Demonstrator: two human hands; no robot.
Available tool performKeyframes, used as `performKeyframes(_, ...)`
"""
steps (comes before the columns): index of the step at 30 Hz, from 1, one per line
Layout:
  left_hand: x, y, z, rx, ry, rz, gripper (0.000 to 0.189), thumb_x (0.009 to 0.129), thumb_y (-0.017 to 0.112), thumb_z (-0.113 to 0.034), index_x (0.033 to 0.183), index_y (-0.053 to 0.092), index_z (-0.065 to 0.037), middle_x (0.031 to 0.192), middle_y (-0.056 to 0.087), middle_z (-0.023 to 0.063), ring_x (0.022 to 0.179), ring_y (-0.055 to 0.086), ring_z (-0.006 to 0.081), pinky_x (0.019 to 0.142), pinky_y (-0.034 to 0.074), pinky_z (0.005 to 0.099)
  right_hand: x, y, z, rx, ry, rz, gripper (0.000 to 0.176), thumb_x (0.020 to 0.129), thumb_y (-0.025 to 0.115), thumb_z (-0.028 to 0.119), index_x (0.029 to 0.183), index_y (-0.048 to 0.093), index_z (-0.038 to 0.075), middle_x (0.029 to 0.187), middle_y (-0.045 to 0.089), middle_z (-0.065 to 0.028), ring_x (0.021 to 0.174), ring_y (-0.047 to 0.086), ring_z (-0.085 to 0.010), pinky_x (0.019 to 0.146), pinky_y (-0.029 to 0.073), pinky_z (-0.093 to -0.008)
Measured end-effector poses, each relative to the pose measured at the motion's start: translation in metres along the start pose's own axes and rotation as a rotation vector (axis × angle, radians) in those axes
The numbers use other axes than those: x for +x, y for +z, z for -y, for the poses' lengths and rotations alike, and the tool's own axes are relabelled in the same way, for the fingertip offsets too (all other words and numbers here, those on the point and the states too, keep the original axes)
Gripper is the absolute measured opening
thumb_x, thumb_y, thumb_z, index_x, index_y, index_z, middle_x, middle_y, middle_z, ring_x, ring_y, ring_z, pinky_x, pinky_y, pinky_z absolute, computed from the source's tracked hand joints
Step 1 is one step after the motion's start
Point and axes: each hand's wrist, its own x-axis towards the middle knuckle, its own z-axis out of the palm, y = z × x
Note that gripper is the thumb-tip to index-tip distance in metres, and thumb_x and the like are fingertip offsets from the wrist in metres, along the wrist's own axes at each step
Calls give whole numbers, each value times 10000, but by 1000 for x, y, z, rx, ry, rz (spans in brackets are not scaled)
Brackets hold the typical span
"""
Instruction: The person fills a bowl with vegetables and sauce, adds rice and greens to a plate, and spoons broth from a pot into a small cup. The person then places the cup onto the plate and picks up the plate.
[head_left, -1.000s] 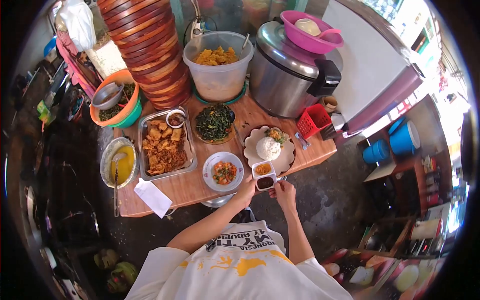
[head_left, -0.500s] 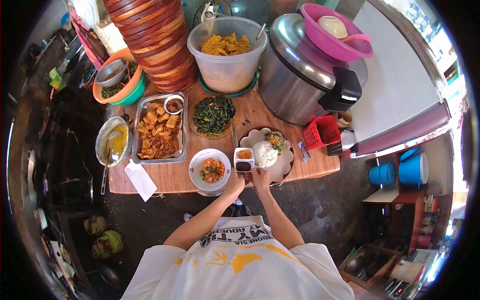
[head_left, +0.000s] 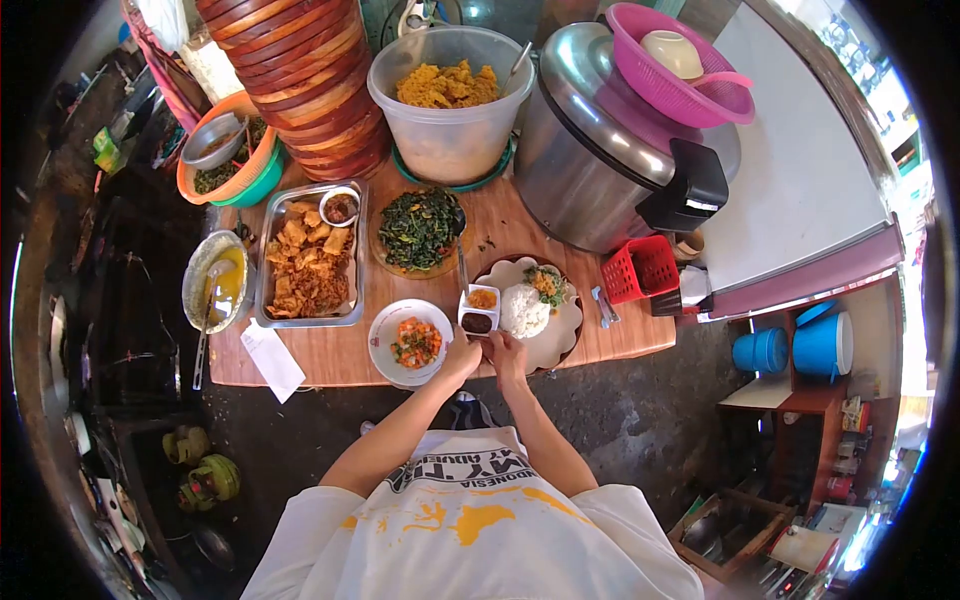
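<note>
A small white two-part dish (head_left: 479, 310) holds an orange relish above and a dark sauce below. My left hand (head_left: 461, 354) is closed at its lower edge. Close beside it, my right hand (head_left: 508, 352) has its fingers pressed together near the dish's lower right corner; what they grip is too small to make out. Right of the dish, white rice (head_left: 524, 311) and a vegetable garnish lie on a scalloped plate (head_left: 565, 325). On the left stands a white bowl (head_left: 382, 346) of diced orange and green vegetables.
A metal tray (head_left: 262, 290) of fried food, a plate of greens (head_left: 418, 230), a tub (head_left: 450, 135) of yellow food and a large steel cooker (head_left: 575, 170) stand behind. A red basket (head_left: 640, 270) is at right, a bowl (head_left: 232, 275) of yellow liquid at left.
The view has shifted slightly, so the table things appear a little further left. Both hands stay by the small dish, and my right hand's fingers look more bunched together.
</note>
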Motion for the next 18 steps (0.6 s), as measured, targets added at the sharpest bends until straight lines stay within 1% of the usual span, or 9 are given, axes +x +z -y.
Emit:
performKeyframes(2, -3, -1, -3, 60, 7, -7, 746, 794, 455, -117, 1413, 102, 101, 1240, 462, 380, 1195, 470, 443, 1003, 384, 432, -14, -4, 12, -10, -15, 38, 274, 927, 532, 111, 1056, 563, -128, 942, 658, -191, 849, 667, -255, 787, 550, -312)
performKeyframes(5, -7, 9, 5, 104, 114, -162, 364, 837, 466, -40, 1176, 373, 54, 952, 587, 185, 837, 634, 254, 718, 522, 341, -35, -17, 28, -10, 2, 61, 287, 930, 531, 119, 1064, 554, -134, 935, 655, -197, 846, 669, -252, 784, 551, -306)
performKeyframes(8, -29, -3, -2, -110, 75, 49, 491, 860, 467, -77, 1307, 312, 53, 971, 579, 177, 852, 629, 239, 738, 518, 319, -54, -39, 47, -68, 15, 30, 270, 932, 527, 121, 1048, 566, -119, 904, 657, -188, 816, 673, -241, 760, 555, -297)
performKeyframes(9, -44, -6, -10, -114, 36, 103, 533, 876, 460, -85, 1351, 256, 45, 989, 579, 180, 861, 629, 237, 748, 520, 320, -55, -49, 53, -100, 16, 15, 261, 932, 525, 122, 1039, 574, -110, 890, 658, -182, 803, 674, -236, 750, 557, -294)
performKeyframes(11, -95, -16, -46, -125, -47, 207, 624, 909, 447, -101, 1439, 144, 28, 1024, 577, 187, 878, 628, 233, 768, 523, 323, -45, -73, 59, -256, -101, -64, 233, 933, 522, 124, 1013, 594, -84, 859, 664, -159, 778, 673, -218, 722, 555, -290)
performKeyframes(14, -122, -32, -33, -293, 36, 488, 670, 956, 429, -118, 1473, 19, -7, 1077, 579, 188, 892, 629, 231, 790, 526, 330, -23, -103, 73, -595, -356, -185, 174, 901, 556, 115, 960, 627, -32, 798, 676, -127, 746, 676, -209, 686, 545, -314)
performKeyframes(15, -136, -40, -31, -309, 36, 523, 582, 980, 420, -131, 1468, 128, -4, 1118, 579, 180, 908, 627, 225, 813, 521, 328, -13, -108, 78, -726, -434, -197, 165, 884, 571, 110, 955, 629, -27, 796, 676, -130, 744, 676, -219, 684, 541, -325)
performKeyframes(17, -151, -57, -16, -347, 2, 500, 546, 982, 427, -141, 1456, 193, -5, 1115, 583, 175, 911, 625, 219, 824, 519, 326, 10, -117, 81, -984, -595, -214, 154, 849, 600, 100, 946, 634, -15, 791, 677, -138, 740, 677, -238, 679, 532, -348)
performKeyframes(18, -158, -67, -6, -367, -14, 486, 529, 983, 430, -145, 1450, 225, -6, 1114, 584, 173, 912, 624, 216, 829, 517, 325, 21, -120, 80, -1025, -585, -188, 157, 835, 608, 101, 940, 636, -13, 793, 676, -143, 743, 675, -252, 680, 528, -358)
